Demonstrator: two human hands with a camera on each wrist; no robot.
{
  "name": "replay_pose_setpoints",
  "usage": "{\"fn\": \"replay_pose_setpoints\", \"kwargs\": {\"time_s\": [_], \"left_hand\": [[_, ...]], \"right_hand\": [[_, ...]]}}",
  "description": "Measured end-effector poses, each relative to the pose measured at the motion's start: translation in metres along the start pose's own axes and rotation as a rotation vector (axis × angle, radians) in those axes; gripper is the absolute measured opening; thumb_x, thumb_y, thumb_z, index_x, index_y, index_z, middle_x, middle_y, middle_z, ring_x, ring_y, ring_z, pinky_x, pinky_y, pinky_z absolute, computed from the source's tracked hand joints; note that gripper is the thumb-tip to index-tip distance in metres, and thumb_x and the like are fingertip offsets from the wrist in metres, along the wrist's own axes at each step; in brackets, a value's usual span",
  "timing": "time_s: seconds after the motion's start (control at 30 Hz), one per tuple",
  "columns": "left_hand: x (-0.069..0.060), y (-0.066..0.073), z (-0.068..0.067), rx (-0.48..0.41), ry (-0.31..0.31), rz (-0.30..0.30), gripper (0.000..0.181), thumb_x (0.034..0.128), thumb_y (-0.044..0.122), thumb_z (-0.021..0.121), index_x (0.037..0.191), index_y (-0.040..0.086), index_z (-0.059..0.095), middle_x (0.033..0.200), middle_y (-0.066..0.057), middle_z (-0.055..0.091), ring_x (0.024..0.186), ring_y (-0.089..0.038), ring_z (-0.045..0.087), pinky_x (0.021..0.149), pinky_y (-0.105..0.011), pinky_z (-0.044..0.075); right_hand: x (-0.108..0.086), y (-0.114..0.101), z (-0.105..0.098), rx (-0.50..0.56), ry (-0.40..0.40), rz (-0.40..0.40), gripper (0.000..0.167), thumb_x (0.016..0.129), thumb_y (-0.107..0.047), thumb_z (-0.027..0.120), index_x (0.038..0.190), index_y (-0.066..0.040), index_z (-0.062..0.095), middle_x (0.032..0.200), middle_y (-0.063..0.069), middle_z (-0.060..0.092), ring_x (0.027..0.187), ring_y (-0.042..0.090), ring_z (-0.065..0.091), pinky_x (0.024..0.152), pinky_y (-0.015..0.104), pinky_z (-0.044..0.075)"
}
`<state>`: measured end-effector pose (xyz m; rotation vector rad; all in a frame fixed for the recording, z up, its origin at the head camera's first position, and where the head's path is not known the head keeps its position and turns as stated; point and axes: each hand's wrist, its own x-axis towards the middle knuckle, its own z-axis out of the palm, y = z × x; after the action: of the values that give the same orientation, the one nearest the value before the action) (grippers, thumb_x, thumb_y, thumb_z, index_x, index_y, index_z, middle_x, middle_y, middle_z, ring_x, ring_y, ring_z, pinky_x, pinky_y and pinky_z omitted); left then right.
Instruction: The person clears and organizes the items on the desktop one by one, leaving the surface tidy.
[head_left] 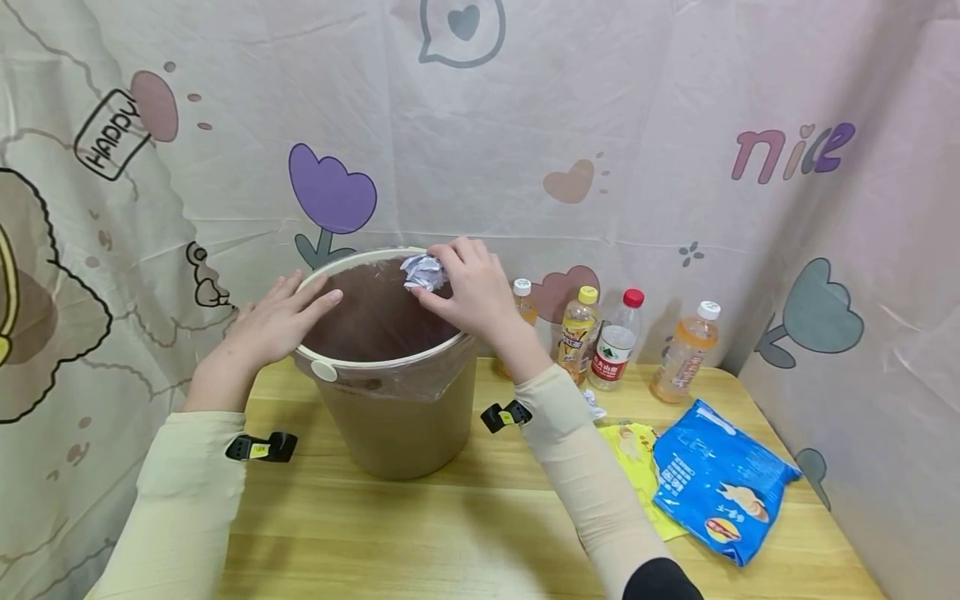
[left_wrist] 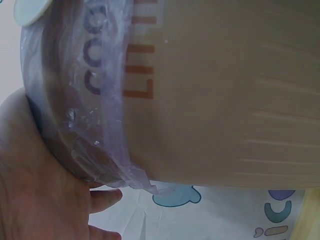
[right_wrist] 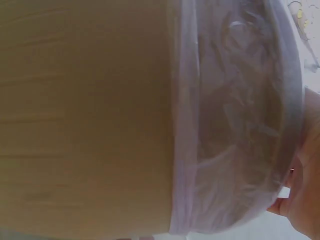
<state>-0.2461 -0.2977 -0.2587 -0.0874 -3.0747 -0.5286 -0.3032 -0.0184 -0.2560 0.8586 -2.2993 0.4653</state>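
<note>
A brown trash can (head_left: 405, 429) with a cream rim stands on the wooden table, lined with a clear plastic bag (head_left: 420, 385) folded over its edge. Over the can's opening, my right hand (head_left: 476, 287) pinches a crumpled paper ball (head_left: 423, 273) between thumb and fingers. My left hand (head_left: 277, 321) rests at the left side of the rim with its fingers spread. In the left wrist view the bag's folded edge (left_wrist: 112, 100) hangs down the can's wall, near the left hand (left_wrist: 45, 185). The right wrist view shows the can's wall (right_wrist: 90, 110) and part of the right hand (right_wrist: 305, 185).
Right of the can stand an orange-drink bottle (head_left: 525, 308), a yellow-capped bottle (head_left: 577, 333), a red-capped bottle (head_left: 617, 346) and a white-capped bottle (head_left: 684, 354). A blue chip bag (head_left: 723, 483) overlaps a yellow wrapper (head_left: 633, 450). Another crumpled paper (head_left: 592, 405) lies behind the right forearm.
</note>
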Motion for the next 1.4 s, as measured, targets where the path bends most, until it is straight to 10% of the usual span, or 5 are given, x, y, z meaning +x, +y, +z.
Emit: {"fn": "replay_pose_setpoints", "kwargs": {"time_s": [1.4], "left_hand": [[-0.001,0.001,-0.001,-0.013,-0.007,0.002,0.079,0.0958,0.070,0.011,0.158,0.022,0.006,0.162,-0.025,-0.006,0.148,-0.048,-0.008,0.108,-0.078,0.000]], "right_hand": [[0.018,-0.013,0.018,-0.030,-0.292,0.035,0.056,0.087,-0.057,0.063,0.133,-0.025,0.053,0.123,0.000,0.056,0.116,0.020,0.051,0.091,0.041,0.048]]}}
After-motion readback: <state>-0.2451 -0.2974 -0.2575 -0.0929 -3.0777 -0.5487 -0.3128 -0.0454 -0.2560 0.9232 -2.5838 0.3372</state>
